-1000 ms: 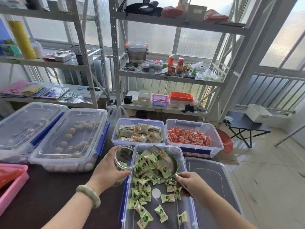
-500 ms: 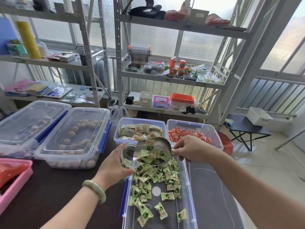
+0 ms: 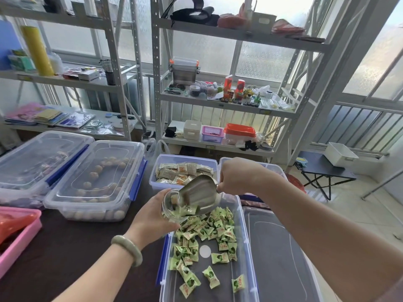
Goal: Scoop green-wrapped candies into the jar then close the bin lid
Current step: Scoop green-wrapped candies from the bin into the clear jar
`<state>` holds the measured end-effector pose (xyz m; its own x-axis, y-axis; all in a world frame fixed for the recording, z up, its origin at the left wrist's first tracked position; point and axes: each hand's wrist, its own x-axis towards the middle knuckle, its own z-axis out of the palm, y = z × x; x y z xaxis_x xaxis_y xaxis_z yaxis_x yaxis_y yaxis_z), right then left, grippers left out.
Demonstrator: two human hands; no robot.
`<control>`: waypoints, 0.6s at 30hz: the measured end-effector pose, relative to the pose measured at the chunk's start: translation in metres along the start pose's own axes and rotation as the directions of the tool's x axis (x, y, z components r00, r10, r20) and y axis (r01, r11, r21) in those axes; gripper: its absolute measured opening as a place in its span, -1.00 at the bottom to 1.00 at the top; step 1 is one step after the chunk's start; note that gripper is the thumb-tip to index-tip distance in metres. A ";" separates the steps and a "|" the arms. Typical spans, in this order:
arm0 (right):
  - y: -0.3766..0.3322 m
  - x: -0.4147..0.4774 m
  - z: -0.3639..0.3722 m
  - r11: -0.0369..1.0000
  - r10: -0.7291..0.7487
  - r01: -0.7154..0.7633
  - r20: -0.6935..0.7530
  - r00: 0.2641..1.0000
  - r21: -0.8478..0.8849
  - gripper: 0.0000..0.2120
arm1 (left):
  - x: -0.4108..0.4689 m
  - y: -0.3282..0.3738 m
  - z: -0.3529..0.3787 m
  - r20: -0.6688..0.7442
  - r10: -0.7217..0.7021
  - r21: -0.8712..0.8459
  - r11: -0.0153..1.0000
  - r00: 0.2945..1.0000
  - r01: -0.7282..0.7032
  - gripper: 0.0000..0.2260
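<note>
My left hand grips a small clear jar, tilted toward the scoop above the open bin. My right hand holds the handle of a metal scoop tipped steeply into the jar's mouth, and green-wrapped candies slide from it into the jar. Many more green-wrapped candies lie loose in the clear bin with blue latches. The bin's clear lid lies flat on the table just right of the bin.
Behind the bin stand a bin of beige packets and one of red candies, mostly hidden by my right arm. Two lidded clear bins sit at the left, a pink tray at the far left. Metal shelves stand beyond.
My right hand has lifted the loaded scoop out of the bin, raised it to the jar and tipped it steeply; the candies now pour into the jar. My left hand raised the jar slightly.
</note>
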<state>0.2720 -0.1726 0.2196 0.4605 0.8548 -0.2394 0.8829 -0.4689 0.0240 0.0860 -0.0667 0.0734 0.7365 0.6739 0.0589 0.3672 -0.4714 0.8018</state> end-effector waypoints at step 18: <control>0.059 -0.017 0.078 0.920 0.220 -0.285 0.248 0.943 0.268 -0.66 | 0.001 -0.028 0.002 0.004 -0.083 0.130 0.988 0.997 0.082 -0.11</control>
<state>0.3094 -0.2323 0.1491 0.6058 0.6481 -0.4615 0.6567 -0.7347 -0.1698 0.0775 -0.0540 0.0500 0.7056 0.7086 -0.0099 0.4971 -0.4850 0.7195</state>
